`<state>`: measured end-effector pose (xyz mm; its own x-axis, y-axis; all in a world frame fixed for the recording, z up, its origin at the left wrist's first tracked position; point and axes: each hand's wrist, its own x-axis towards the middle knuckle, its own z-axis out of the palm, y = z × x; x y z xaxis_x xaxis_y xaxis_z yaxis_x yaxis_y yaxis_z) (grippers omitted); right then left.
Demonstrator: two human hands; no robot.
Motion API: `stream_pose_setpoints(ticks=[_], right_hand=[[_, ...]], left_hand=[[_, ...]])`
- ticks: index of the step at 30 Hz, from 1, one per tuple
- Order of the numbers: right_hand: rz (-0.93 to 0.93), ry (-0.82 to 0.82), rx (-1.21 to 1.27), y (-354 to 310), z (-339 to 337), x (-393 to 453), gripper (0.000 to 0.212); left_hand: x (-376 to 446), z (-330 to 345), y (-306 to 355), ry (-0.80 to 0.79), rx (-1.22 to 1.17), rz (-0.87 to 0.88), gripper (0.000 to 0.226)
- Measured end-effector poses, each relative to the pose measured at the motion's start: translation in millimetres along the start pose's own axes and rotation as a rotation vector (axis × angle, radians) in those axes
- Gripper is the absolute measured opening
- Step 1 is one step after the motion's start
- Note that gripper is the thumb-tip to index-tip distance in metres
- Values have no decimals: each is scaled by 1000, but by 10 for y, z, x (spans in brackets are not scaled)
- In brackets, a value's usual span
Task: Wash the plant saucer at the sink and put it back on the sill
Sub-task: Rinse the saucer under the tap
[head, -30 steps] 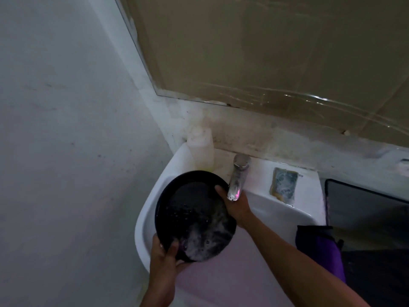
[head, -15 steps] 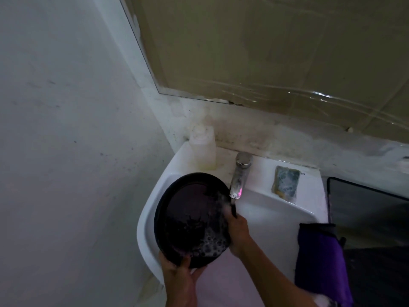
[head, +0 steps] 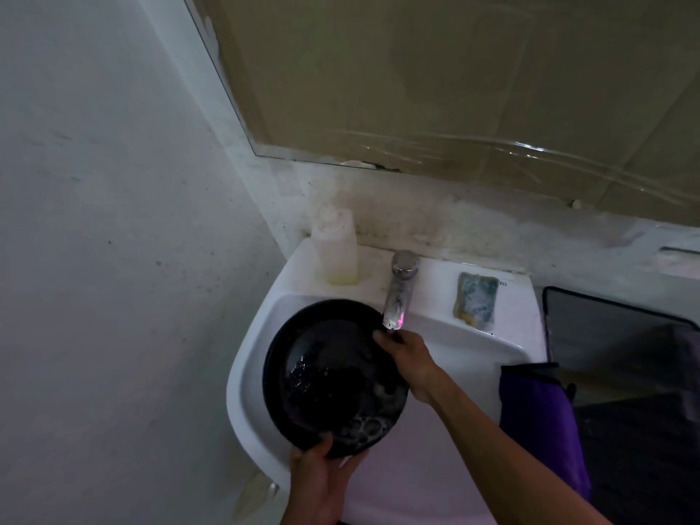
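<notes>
**Soapy saucer held under a running tap**

Dim washroom corner, white sink (head: 257,335) against a stained wall. Over the sink's left half, a black plant saucer (head: 333,377) tilts, suds at its lower edge. Left hand (head: 322,475) grips its near rim; right hand (head: 409,361) rests on its right edge below the tap (head: 397,293), finger curl unclear. Wet soap could let it slip. Behind the tap stand a bottle (head: 337,252) and sponge (head: 475,299).

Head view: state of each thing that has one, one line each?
saucer: tilted over the basin, wet, suds on its lower part
left hand: grips the saucer's near rim
right hand: on the saucer's right edge, just under the spout
tap: cannot tell if water is running
bottle: upright on the sink ledge, nearly empty
sponge: lying flat on the ledge, soapy
</notes>
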<state>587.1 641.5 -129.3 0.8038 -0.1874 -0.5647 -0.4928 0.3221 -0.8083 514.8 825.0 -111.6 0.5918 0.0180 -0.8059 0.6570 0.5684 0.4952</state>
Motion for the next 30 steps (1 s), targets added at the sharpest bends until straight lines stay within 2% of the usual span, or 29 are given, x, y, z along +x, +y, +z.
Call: stream_pose_setpoints(ticks=[3, 7, 9, 13, 16, 18, 21, 25, 27, 30], right_hand=[[-85, 54, -119, 38, -89, -88, 15], [-128, 192, -179, 100, -213, -191, 17], [-141, 250, -235, 130, -264, -272, 17], [-150, 309, -285, 190, -330, -486, 19], [-117, 347, -284, 225, -343, -624, 19], [-97, 387, -262, 220, -349, -682, 18], [-77, 428, -257, 178, -362, -730, 13], [-39, 430, -257, 120, -377, -730, 29], [12, 439, -232, 110, -391, -723, 38], [65, 458, -167, 97, -456, -726, 38]], left_hand=[[105, 65, -42, 66, 52, 11, 47], [328, 158, -82, 242, 344, 113, 24], [426, 186, -103, 315, 493, 156, 32], [543, 256, -149, 231, 858, 272, 54], [594, 413, -179, 238, 1269, 302, 71], [608, 555, -204, 250, 1582, 348, 73], [631, 768, -282, 135, 1862, 421, 65], [571, 1154, -464, -88, 1844, 285, 68], [512, 1336, -585, -231, 1932, 317, 64], [532, 1413, -640, -354, 1921, 419, 60]])
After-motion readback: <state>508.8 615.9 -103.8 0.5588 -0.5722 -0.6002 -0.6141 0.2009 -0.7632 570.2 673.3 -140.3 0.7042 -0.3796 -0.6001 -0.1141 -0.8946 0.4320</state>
